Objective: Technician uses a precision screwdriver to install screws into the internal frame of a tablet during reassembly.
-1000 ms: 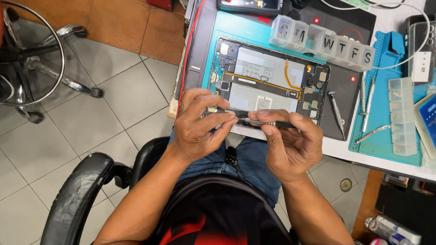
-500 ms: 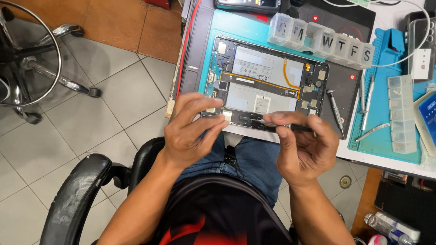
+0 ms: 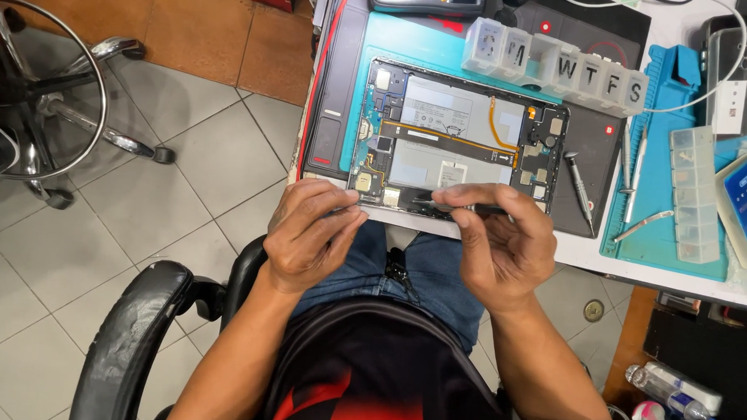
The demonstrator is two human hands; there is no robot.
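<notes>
Since a second ago both hands have moved onto the opened tablet's (image 3: 459, 143) near edge, the right hand (image 3: 501, 243) pinching tweezers (image 3: 456, 206), the left hand's (image 3: 311, 233) curled fingers pressing the frame.

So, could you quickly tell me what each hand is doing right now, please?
Left hand: fingers curled, resting on the opened tablet at its near edge.
Right hand: pinching tweezers over the tablet.
</notes>
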